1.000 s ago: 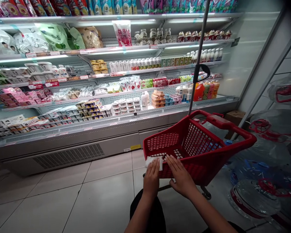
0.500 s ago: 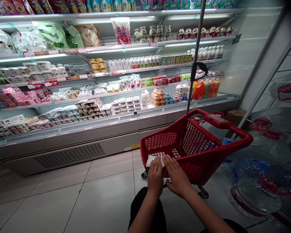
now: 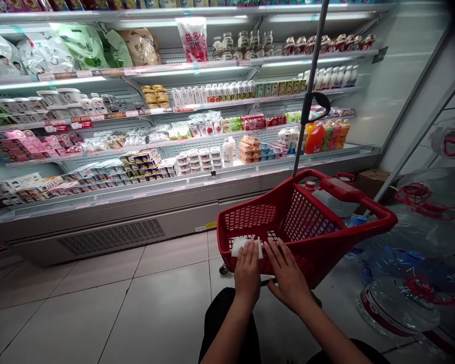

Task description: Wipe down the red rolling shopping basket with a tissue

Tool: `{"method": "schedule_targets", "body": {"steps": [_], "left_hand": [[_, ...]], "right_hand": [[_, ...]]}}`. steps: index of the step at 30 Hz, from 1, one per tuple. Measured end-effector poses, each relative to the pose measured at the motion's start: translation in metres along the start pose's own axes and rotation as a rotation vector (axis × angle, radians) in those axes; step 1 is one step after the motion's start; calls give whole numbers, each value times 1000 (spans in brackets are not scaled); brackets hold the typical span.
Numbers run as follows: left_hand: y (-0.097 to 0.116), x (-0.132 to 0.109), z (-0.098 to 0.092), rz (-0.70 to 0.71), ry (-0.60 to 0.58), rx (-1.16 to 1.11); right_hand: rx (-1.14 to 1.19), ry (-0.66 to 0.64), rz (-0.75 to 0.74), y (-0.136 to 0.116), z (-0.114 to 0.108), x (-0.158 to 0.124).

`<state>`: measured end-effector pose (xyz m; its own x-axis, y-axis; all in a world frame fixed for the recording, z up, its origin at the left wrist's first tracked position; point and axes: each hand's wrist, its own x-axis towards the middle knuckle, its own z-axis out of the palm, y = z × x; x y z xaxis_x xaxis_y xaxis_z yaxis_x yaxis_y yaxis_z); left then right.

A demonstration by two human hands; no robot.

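A red shopping cart (image 3: 314, 247) stands before me, its basket low and slatted. Over the near rim lies a folded white cloth (image 3: 239, 244), perhaps a paper wipe. My left hand (image 3: 247, 273) presses the cloth against the rim with its fingers laid close together, so part of the cloth is hidden beneath them. Just right of it, my right hand (image 3: 290, 275) rests on the same rim, fingers stretched and slightly apart, with nothing visible in it. A gap separates the two hands.
A refrigerated display case (image 3: 109, 222) full of dairy goods runs behind the cart. From the cart rises a dark pole (image 3: 314, 65) with a black loop. Large water bottles (image 3: 400, 308) crowd the right side, near a cardboard box (image 3: 372, 178). Tiled floor (image 3: 163, 303) spreads at left.
My hands have moved apart; the right one slid rightward along the rim, off the cloth's side. More of the white cloth shows. The view has shifted slightly.
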<state>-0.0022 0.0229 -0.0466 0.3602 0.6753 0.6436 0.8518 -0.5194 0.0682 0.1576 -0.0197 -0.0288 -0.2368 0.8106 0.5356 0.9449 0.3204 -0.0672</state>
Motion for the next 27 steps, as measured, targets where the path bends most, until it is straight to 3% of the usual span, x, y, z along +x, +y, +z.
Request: {"method": "schedule_targets", "body": {"steps": [3, 7, 11, 14, 17, 23, 25, 27], "left_hand": [[8, 6, 1, 76, -32, -10], [-19, -4, -10, 147, -40, 6], [-56, -18, -18, 44, 0, 38], [-65, -19, -17, -63, 40, 64], [-45, -8, -8, -91, 51, 51], [25, 26, 10, 42, -16, -50], [29, 28, 10, 89, -28, -50], [21, 25, 6, 129, -41, -40]], "right_hand": [[-22, -12, -34, 3, -5, 2], [-59, -14, -88, 22, -18, 2], [-81, 36, -16, 40, -27, 1], [-79, 38, 22, 39, -26, 2], [-66, 29, 48, 29, -21, 5], [-52, 36, 12, 27, -17, 8], [-58, 25, -11, 34, -21, 8], [-63, 14, -38, 44, -27, 7]]}}
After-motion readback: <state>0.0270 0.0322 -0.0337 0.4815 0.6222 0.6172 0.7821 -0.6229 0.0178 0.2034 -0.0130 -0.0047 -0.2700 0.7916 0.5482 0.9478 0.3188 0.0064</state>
